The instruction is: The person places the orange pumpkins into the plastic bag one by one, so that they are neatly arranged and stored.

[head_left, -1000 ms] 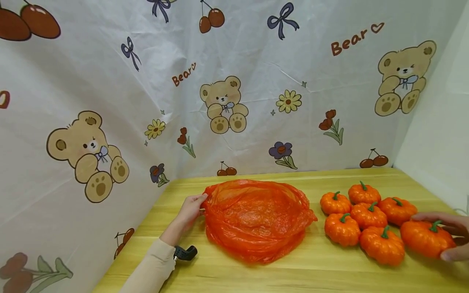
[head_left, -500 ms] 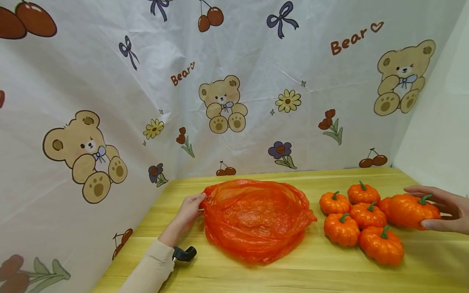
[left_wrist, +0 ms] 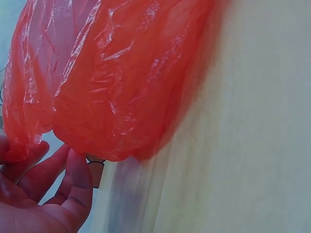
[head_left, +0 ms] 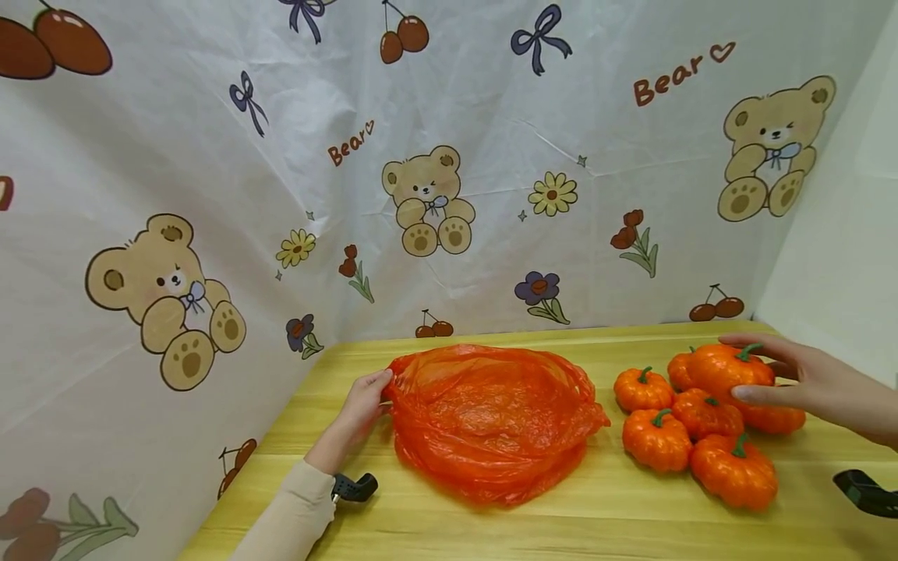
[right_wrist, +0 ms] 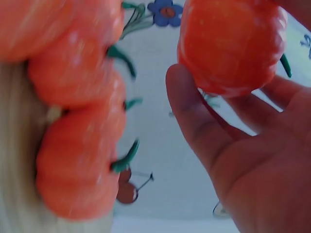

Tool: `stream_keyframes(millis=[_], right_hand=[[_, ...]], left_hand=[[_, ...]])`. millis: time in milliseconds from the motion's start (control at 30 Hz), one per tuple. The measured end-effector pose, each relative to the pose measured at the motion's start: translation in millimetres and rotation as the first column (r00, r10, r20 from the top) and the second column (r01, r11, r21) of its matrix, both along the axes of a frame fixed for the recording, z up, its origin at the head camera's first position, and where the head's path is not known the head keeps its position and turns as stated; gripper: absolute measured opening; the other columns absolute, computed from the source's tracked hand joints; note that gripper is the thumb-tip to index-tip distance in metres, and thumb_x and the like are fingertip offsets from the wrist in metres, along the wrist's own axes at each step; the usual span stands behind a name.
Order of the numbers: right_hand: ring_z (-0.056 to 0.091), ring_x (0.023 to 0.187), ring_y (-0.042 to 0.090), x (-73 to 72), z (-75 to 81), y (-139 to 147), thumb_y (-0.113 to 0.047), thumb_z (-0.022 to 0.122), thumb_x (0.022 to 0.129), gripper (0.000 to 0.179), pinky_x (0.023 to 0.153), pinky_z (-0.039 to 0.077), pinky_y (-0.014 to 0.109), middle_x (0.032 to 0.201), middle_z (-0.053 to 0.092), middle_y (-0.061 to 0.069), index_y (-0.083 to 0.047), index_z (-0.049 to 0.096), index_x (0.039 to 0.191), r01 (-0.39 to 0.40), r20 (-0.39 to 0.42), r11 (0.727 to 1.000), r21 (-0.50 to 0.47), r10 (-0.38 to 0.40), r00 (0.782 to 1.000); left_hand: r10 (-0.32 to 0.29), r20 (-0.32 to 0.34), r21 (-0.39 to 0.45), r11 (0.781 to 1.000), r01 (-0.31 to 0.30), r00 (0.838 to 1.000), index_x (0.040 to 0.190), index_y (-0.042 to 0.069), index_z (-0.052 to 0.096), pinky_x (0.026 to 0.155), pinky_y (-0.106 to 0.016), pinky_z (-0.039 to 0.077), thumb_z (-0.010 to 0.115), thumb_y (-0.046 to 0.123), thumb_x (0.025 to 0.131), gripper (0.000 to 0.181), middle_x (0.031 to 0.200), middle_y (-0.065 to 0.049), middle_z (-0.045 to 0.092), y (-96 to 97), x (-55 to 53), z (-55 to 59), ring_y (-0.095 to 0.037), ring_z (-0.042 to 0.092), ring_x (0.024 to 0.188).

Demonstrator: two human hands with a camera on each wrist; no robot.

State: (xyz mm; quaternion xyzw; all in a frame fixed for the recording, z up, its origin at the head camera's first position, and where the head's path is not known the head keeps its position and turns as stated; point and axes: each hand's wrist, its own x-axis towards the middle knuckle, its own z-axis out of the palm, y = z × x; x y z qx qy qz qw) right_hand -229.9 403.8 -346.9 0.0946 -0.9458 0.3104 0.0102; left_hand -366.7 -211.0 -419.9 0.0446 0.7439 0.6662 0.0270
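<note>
In the head view my left hand [head_left: 365,400] pinches the left rim of a red plastic bag [head_left: 491,475], which sits on the table with its mouth spread wide. The left wrist view shows the thin, crinkled film of the bag [left_wrist: 116,97] at the fingertips. On the right, my right hand [head_left: 814,382] grips an orange pumpkin [head_left: 722,370] with a green stem, thumb on the near side and fingers on the far side. This pumpkin [right_wrist: 231,46] is raised over the cluster in the right wrist view and partly hides other pumpkins behind it.
Several more pumpkins [head_left: 733,471] stand bunched on the wooden table [head_left: 596,522], right of the bag. Black wrist mounts show at the left forearm [head_left: 281,514] and the right edge. A bear-print cloth [head_left: 491,257] hangs behind the table.
My right hand has carried the pumpkin up and leftward from the table's right side to above the cluster. The left hand and the bag have stayed in place.
</note>
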Motion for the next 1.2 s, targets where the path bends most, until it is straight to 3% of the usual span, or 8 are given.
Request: stream_keyframes(millis=[167, 400, 900, 1200], right_hand=[[0.044, 0.123, 0.064, -3.3, 5.0, -15, -0.033, 0.067, 0.101, 0.076, 0.084, 0.052, 0.069, 0.150, 0.037, 0.036, -0.005, 0.027, 0.159, -0.038, -0.044, 0.999, -0.011, 0.038, 0.998], [0.053, 0.121, 0.062, -6.6, 9.6, -35, -0.036, 0.072, 0.097, 0.076, 0.080, 0.056, 0.045, 0.148, 0.045, 0.035, -0.008, 0.035, 0.157, -0.034, -0.094, 0.999, -0.010, 0.033, 0.995], [0.052, 0.127, 0.058, -14.7, 22.7, -87, -0.045, 0.070, 0.097, 0.077, 0.086, 0.055, 0.063, 0.156, 0.037, 0.033, -0.018, 0.033, 0.159, -0.060, -0.050, 0.997, -0.047, 0.057, 0.997], [0.060, 0.121, 0.042, -26.3, 28.7, -118, -0.047, 0.071, 0.096, 0.077, 0.087, 0.057, 0.049, 0.149, 0.049, 0.024, -0.017, 0.037, 0.157, -0.110, -0.019, 0.988, -0.111, 0.109, 0.994]], left_hand=[[0.002, 0.009, 0.003, 1.000, -0.002, 1.000, 0.146, -0.002, 0.053, 0.071, -0.027, 0.057, 0.043, 0.029, 0.113, 0.048, 0.128, -0.017, 0.066, -0.8, -0.7, -1.6, -0.016, 0.064, 0.087], [0.011, 0.013, -0.003, 1.000, -0.011, 1.000, 0.150, 0.002, 0.051, 0.076, -0.028, 0.057, 0.040, 0.031, 0.113, 0.048, 0.134, -0.020, 0.064, -0.2, -2.1, -2.9, -0.016, 0.065, 0.092], [0.020, 0.015, -0.003, 1.000, -0.020, 1.000, 0.146, 0.002, 0.055, 0.076, -0.028, 0.056, 0.040, 0.032, 0.113, 0.047, 0.123, -0.014, 0.067, 1.5, -0.5, -3.5, -0.016, 0.063, 0.092], [0.014, 0.001, 0.009, 1.000, -0.014, 1.000, 0.141, -0.002, 0.057, 0.073, -0.028, 0.057, 0.041, 0.033, 0.113, 0.047, 0.108, -0.005, 0.068, 1.7, -0.6, -2.7, -0.016, 0.064, 0.089]])
